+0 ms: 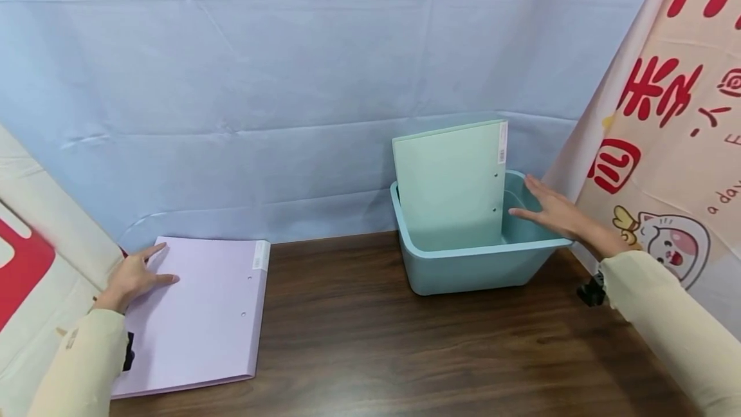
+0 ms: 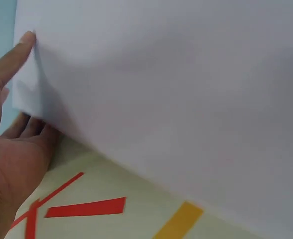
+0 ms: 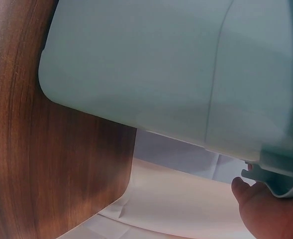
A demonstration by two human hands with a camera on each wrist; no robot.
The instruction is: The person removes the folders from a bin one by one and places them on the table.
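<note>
A lilac ring binder (image 1: pixel 202 314) lies flat at the left of the table. My left hand (image 1: pixel 133 278) grips its left edge, the thumb stretched over the cover; in the left wrist view several fingers (image 2: pixel 32 127) go behind the edge. On the right, my right hand (image 1: pixel 552 211) holds the right rim of a blue-green plastic storage bin (image 1: pixel 480 272). Thumb and forefinger spread over the bin's inside, while the right wrist view shows the hand (image 3: pixel 273 214) under the outer lip. A mint green binder (image 1: pixel 451 192) stands upright, slightly tilted, inside the bin's left part.
Dark wood tabletop (image 1: pixel 341 327) lies between the lilac binder and the bin. A pale blue cloth (image 1: pixel 260 82) hangs behind the table. Printed cloths border both sides, the right one (image 1: pixel 660 166) close to my right forearm.
</note>
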